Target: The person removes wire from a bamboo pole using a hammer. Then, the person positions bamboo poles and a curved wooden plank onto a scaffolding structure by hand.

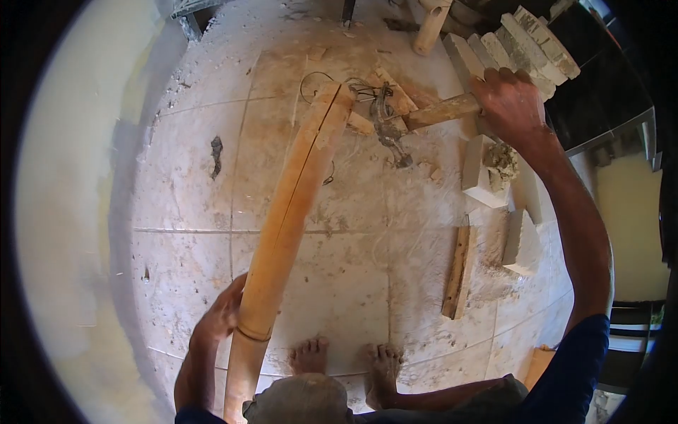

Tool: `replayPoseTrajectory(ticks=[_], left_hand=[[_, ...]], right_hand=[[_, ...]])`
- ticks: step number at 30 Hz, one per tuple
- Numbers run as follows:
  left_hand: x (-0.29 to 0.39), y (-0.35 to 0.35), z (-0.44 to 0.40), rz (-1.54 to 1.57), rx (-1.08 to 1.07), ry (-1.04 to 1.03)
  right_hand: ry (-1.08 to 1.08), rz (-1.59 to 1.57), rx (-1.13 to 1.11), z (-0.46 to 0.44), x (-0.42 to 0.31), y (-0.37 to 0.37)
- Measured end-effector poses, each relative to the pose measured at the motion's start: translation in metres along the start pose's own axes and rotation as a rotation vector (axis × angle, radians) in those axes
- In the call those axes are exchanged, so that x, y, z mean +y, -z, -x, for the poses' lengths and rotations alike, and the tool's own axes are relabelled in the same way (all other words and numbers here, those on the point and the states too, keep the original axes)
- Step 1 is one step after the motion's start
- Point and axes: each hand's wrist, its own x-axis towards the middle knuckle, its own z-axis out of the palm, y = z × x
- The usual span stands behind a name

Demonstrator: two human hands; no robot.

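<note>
A long bamboo pole point(282, 205) slants up from the bottom edge, with a dark split running along its upper length and a node ring low down. My left hand point(224, 311) is wrapped around the pole's side near that ring; its fingertips are partly hidden behind it. Up at the right, my right hand point(510, 102) grips the wooden handle of a hammer point(441, 113). The hammer's dark metal head point(388, 124) is just right of the pole's far end, apart from it. Tangled wire point(364, 88) and a wooden board point(397, 92) lie behind the head.
White blocks point(487, 169) stand at the right, with more stacked blocks point(530, 49) behind. A wood strip point(460, 272) lies on the dusty tiled floor point(339, 283). Another bamboo piece point(431, 30) is at the back. A wall point(78, 212) rises at the left. My bare feet point(381, 364) are near the pole.
</note>
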Motion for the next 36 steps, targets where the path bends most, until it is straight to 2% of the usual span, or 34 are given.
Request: replayPoseTrajectory(ticks=[2,3,5,6,8,9,10,12,15,18,23,25,27,28,30,34,36], left_hand=[[0.042,-0.033,-0.026,-0.117,-0.187,0.092],[0.049,-0.046,-0.035,-0.120,-0.190,0.090],[0.058,-0.063,-0.047,-0.290,-0.066,0.017],[0.057,-0.063,-0.049,-0.293,-0.075,0.012],[0.037,-0.055,-0.044,-0.308,-0.206,0.131],[0.017,-0.057,-0.039,-0.339,-0.221,-0.021],[0.012,-0.062,-0.040,-0.330,-0.232,-0.027],[0.003,-0.068,-0.033,-0.031,-0.322,0.090],[-0.007,-0.069,-0.031,0.176,-0.382,0.133],[-0.017,-0.060,-0.034,0.177,-0.391,0.132],[-0.011,-0.063,-0.026,0.226,-0.365,0.120],[-0.028,-0.047,-0.031,0.075,-0.241,0.130],[-0.025,-0.043,-0.034,0.058,-0.229,0.119],[-0.024,-0.041,-0.031,0.032,-0.220,0.116],[-0.017,-0.043,-0.028,-0.015,-0.196,0.094],[-0.018,-0.034,-0.020,-0.186,-0.170,0.078],[-0.021,-0.032,-0.015,-0.107,-0.171,0.115]], right_hand=[[0.010,-0.009,0.034,0.001,-0.001,0.000],[0.022,-0.012,0.064,0.003,0.000,0.001],[0.024,0.009,0.056,0.006,0.002,0.005],[0.030,0.030,0.046,0.009,0.006,0.006],[0.049,0.037,0.050,0.010,0.029,-0.017],[0.073,0.042,0.052,0.009,0.042,-0.028],[0.077,0.055,0.045,0.004,0.051,-0.031],[0.137,-0.052,0.007,-0.008,0.056,-0.038],[0.168,-0.032,0.012,-0.031,0.062,-0.050],[0.213,-0.157,0.016,-0.034,0.063,-0.057],[0.195,-0.150,-0.075,-0.021,0.042,-0.044],[0.176,-0.113,-0.081,0.000,0.018,-0.020],[0.106,-0.214,-0.288,0.015,-0.005,0.011],[0.107,-0.228,-0.292,0.015,-0.015,0.022],[0.152,-0.270,-0.598,0.008,-0.023,0.040],[0.121,-0.286,-0.597,0.006,-0.047,0.025],[0.203,0.054,-0.114,0.010,-0.064,0.016]])
